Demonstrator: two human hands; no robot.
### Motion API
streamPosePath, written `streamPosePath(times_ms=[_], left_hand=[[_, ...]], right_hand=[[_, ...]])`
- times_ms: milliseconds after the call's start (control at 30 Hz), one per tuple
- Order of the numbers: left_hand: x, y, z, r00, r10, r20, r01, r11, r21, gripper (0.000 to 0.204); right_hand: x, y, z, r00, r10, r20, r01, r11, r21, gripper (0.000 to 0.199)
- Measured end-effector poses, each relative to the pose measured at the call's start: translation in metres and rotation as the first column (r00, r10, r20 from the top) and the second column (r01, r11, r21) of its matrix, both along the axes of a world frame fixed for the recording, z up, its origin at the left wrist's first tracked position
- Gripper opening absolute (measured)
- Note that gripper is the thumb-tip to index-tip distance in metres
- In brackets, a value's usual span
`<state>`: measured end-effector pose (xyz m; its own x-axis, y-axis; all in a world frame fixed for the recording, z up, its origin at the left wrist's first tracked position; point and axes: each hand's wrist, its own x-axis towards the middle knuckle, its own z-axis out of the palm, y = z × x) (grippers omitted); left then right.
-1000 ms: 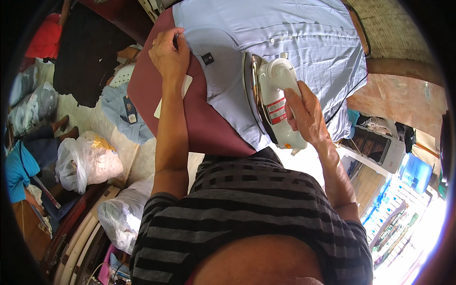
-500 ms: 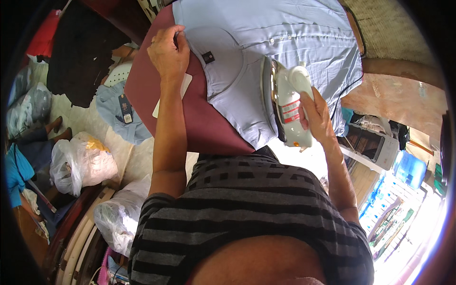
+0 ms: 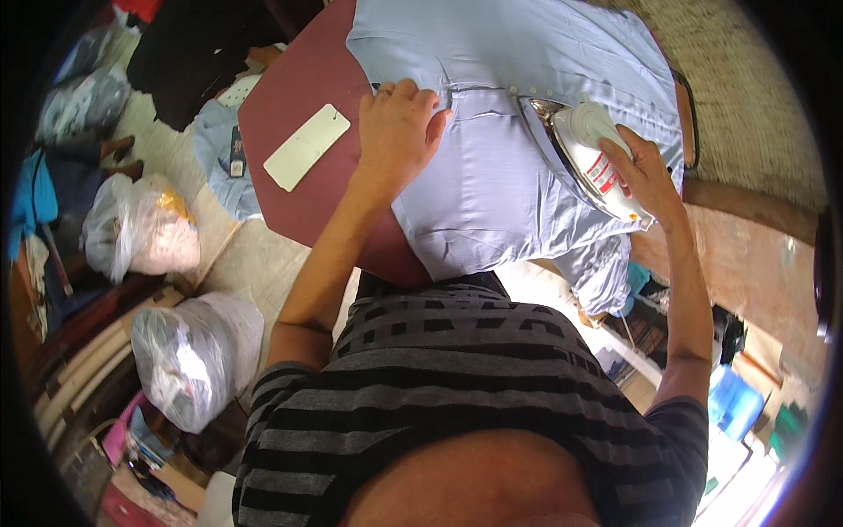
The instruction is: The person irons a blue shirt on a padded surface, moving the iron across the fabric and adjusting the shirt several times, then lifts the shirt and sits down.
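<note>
A light blue shirt (image 3: pixel 492 176) with a row of small buttons is spread over a maroon padded board (image 3: pixel 299 97). My right hand (image 3: pixel 654 176) grips a white clothes iron (image 3: pixel 590 149) with red markings. The iron rests on the right part of the shirt, below the buttons, its tip pointing up and left. My left hand (image 3: pixel 399 132) lies on the shirt's left edge by the neckline, fingers bent together and thumb apart; the fingertips partly cover a dark neck label. A pale hang tag (image 3: pixel 307 147) lies on the board left of this hand.
Left of the board hangs a light blue garment (image 3: pixel 219 158) with a dark tag. Filled plastic bags (image 3: pixel 189 360) stand on the floor at left. A woven mat surface (image 3: pixel 738 97) and a wooden panel (image 3: pixel 746 233) border the right side. A blue container (image 3: pixel 736 404) stands lower right.
The iron has moved right and turned across the shirt. My left hand has come down and right onto the cloth, uncovering the hang tag. The shirt now lies spread with its neckline folded over.
</note>
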<state>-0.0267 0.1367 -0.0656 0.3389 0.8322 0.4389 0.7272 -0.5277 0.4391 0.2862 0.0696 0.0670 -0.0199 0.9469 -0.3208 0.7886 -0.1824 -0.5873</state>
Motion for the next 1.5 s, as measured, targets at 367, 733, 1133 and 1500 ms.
streamPosePath(times_ms=[367, 733, 1133, 1500], left_hand=[[0.057, -0.028, -0.027, 0.899, 0.439, 0.019, -0.439, 0.897, 0.05, 0.024], [0.061, -0.025, -0.043, 0.873, 0.457, 0.171, -0.474, 0.877, 0.078, 0.021], [0.062, -0.025, -0.042, 0.836, 0.47, 0.283, -0.499, 0.865, 0.04, 0.019], [0.062, -0.024, -0.039, 0.827, 0.491, 0.274, -0.517, 0.856, 0.026, 0.017]], right_hand=[[0.033, 0.059, -0.015, 0.92, 0.367, -0.136, -0.385, 0.913, -0.135, 0.053], [0.017, 0.061, -0.019, 0.891, 0.41, -0.198, -0.442, 0.881, -0.167, 0.057], [0.003, 0.062, -0.022, 0.889, 0.436, -0.141, -0.457, 0.869, -0.192, 0.062], [-0.011, 0.067, -0.022, 0.853, 0.481, -0.204, -0.515, 0.839, -0.174, 0.063]])
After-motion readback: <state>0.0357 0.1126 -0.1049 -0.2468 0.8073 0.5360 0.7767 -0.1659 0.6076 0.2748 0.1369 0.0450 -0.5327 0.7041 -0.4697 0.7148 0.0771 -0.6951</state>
